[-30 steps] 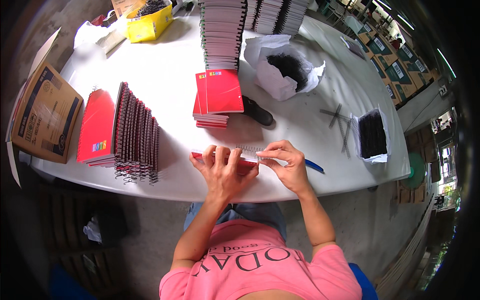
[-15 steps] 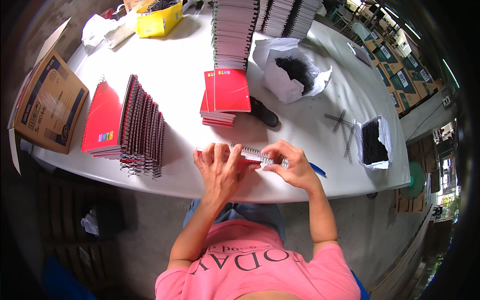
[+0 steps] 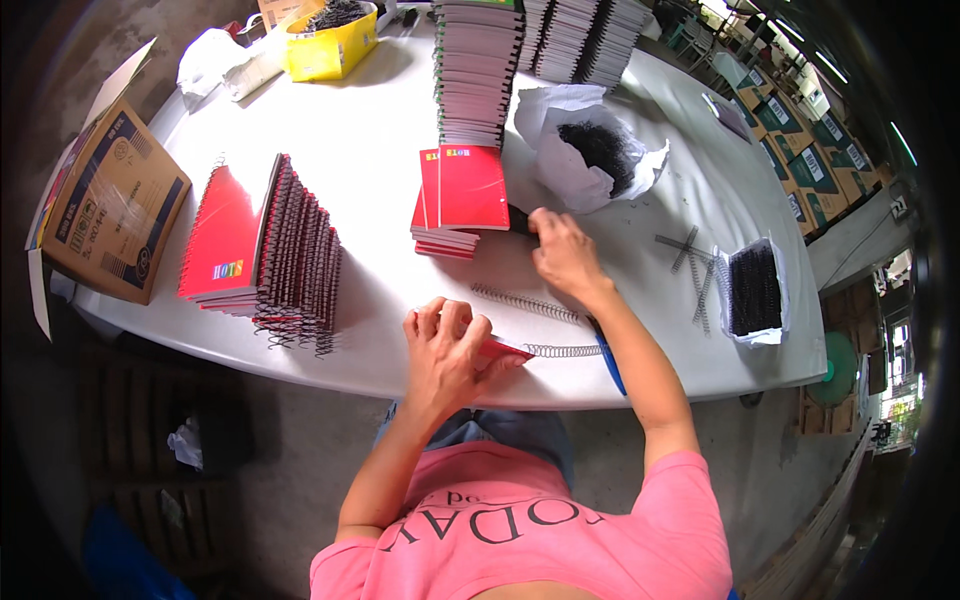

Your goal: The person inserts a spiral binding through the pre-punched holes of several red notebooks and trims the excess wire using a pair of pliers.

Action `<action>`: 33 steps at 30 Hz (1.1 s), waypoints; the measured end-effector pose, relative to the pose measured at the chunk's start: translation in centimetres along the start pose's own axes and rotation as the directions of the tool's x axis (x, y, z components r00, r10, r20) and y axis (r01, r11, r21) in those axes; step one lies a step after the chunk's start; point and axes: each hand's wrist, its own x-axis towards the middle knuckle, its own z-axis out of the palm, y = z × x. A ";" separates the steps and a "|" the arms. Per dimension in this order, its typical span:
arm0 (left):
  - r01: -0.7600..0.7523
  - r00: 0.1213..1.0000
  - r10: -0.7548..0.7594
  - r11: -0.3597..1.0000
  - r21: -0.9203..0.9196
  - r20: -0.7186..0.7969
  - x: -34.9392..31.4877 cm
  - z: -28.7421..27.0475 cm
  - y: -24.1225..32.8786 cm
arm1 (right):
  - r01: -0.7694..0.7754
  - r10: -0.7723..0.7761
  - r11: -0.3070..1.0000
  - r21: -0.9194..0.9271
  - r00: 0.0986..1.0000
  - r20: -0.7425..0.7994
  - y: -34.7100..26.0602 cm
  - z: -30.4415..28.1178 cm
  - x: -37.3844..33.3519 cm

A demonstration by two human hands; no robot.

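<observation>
My left hand [image 3: 445, 345] grips a small red notebook [image 3: 507, 349] near the table's front edge, its fingers wrapped over it and hiding most of it. A metal spiral coil [image 3: 565, 351] sticks out from the notebook's right end. Just beyond lies a loose spiral coil [image 3: 525, 303]. My right hand [image 3: 566, 255] has its fingers curled over a dark elongated object [image 3: 518, 220] beside a stack of red notebooks [image 3: 470, 190]. It covers most of that object. Under my right forearm, partly hidden, lies a blue pen-like tool [image 3: 608, 362].
At left stand a pile of coil-bound red notebooks [image 3: 225, 230] and a cardboard box [image 3: 115, 205]. Tall notebook stacks [image 3: 478, 80] rise at the back. Right of them are a paper wrap of black coils [image 3: 600, 150], loose crossed coils [image 3: 690, 262] and a box of coils [image 3: 754, 290].
My right hand has let go of the coil at the notebook and moved up to the dark elongated object. My left hand still holds the notebook. The view has shifted slightly.
</observation>
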 end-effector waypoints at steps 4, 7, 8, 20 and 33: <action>0.000 1.000 0.000 1.000 -0.028 0.008 -0.8 -0.1 -0.4 | -0.338 0.358 0.821 0.460 0.933 0.046 1.0 -5.9 -1.4; 0.004 0.999 -0.006 0.999 -0.054 -0.033 -1.1 0.5 -0.6 | 0.011 0.183 0.178 0.984 0.982 -0.044 -0.4 -6.8 -6.1; 0.000 0.999 -0.003 0.998 -0.062 -0.045 -0.8 0.7 -0.6 | 0.055 0.033 0.089 0.995 0.998 -0.058 -0.7 -6.5 -7.5; -0.002 1.000 -0.003 0.988 -0.154 -0.030 -0.2 0.9 -1.4 | 0.045 -0.112 0.546 0.837 0.993 0.020 -2.9 -6.2 -7.3; 0.132 0.984 -0.168 0.917 -0.377 -0.065 0.3 1.3 -3.0 | -0.019 -0.016 0.649 0.761 0.999 0.038 -3.4 -4.9 -7.0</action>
